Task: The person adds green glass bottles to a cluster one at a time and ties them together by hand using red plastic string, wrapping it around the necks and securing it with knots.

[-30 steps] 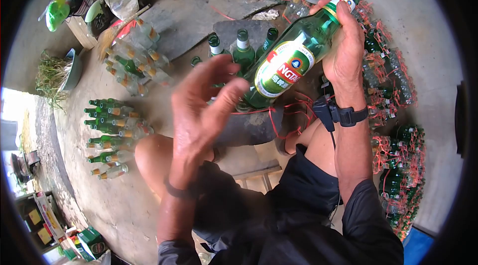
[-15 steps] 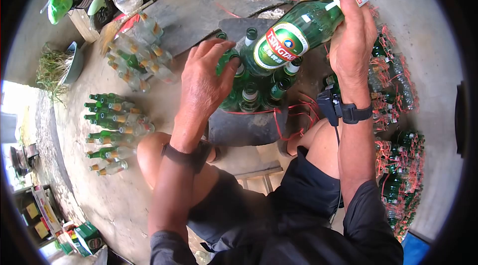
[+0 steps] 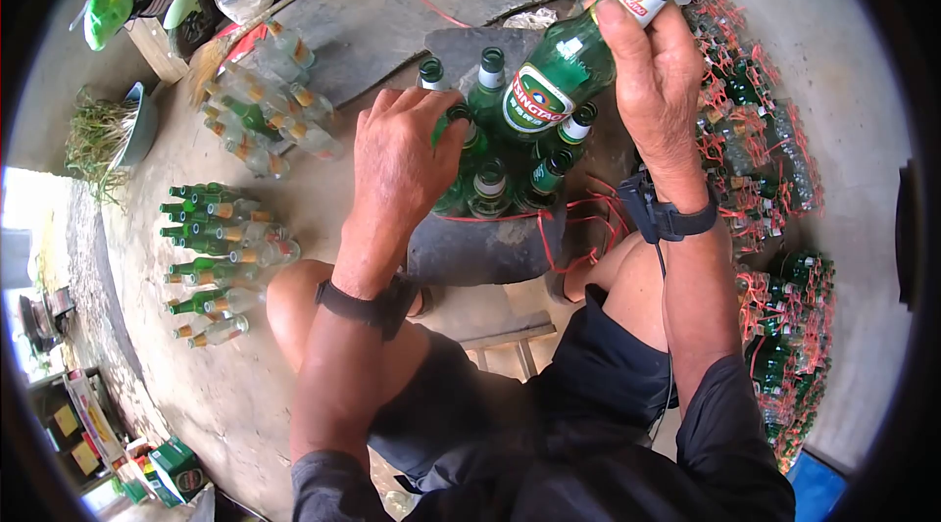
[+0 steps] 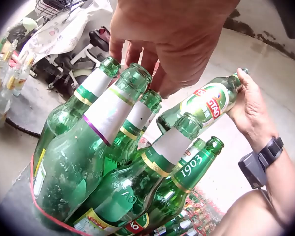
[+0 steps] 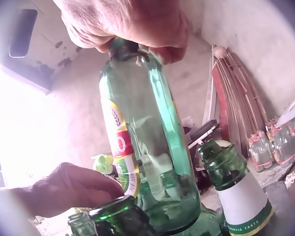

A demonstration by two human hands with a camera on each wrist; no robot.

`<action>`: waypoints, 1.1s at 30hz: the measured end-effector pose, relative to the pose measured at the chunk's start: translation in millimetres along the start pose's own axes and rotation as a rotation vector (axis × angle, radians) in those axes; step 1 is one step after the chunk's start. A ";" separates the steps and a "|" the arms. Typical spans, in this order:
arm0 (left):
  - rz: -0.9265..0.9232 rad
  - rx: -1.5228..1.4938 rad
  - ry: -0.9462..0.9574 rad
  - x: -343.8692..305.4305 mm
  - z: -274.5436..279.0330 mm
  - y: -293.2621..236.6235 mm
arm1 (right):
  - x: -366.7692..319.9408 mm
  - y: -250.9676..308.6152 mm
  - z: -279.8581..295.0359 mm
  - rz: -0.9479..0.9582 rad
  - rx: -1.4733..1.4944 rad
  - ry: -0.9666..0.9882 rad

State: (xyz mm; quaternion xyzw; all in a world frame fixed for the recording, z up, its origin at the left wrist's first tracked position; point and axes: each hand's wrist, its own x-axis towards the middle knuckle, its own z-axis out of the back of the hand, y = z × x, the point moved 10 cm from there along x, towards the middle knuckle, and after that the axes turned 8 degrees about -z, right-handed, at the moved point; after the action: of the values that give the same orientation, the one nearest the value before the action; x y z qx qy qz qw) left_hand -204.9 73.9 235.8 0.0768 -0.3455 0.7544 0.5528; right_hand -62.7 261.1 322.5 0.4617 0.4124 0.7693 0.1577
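My right hand (image 3: pixel 659 96) holds a green Tsingtao beer bottle (image 3: pixel 541 99) by its labelled neck. The bottle leans, its base low among the standing green bottles (image 3: pixel 490 191). Through its glass in the right wrist view, the held bottle (image 5: pixel 142 123) looks empty. My left hand (image 3: pixel 400 157) is over the near-left of the group, thumb and fingers bent around the top of one green bottle (image 3: pixel 459 113). In the left wrist view, bottle tops partly hide those fingers (image 4: pixel 133 55). Red cord (image 4: pixel 54 222) runs round the group low down.
The group stands on a dark slab (image 3: pixel 480 259), loose red cord (image 3: pixel 593 228) beside it. Loose bottles (image 3: pixel 211 228) lie or stand at the left. Tied bundles (image 3: pixel 755 169) line the right wall. A broom (image 3: pixel 208 71) and a basin of plants (image 3: pixel 142 130) are at far left.
My left hand has gone from raised above the group to the bottle tops. The right hand's bottle first rose to the right, then moved left and down over the group.
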 end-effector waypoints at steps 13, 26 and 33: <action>0.008 0.012 0.028 -0.1 -0.7 -1.9 | -19.3 -33.8 -30.9 -0.089 -0.040 0.165; 0.024 0.010 0.045 -1.6 -3.1 -0.4 | -38.5 -43.5 -48.0 -0.079 -0.230 0.271; 0.025 0.017 0.037 -2.0 -3.0 -0.3 | -49.7 -51.3 -60.6 -0.085 -0.431 0.426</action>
State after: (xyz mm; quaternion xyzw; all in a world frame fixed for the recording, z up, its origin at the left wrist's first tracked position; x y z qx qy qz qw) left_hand -203.1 74.2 232.7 0.0632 -0.3298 0.7654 0.5490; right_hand -94.7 231.7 239.4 0.2282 0.2826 0.9113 0.1939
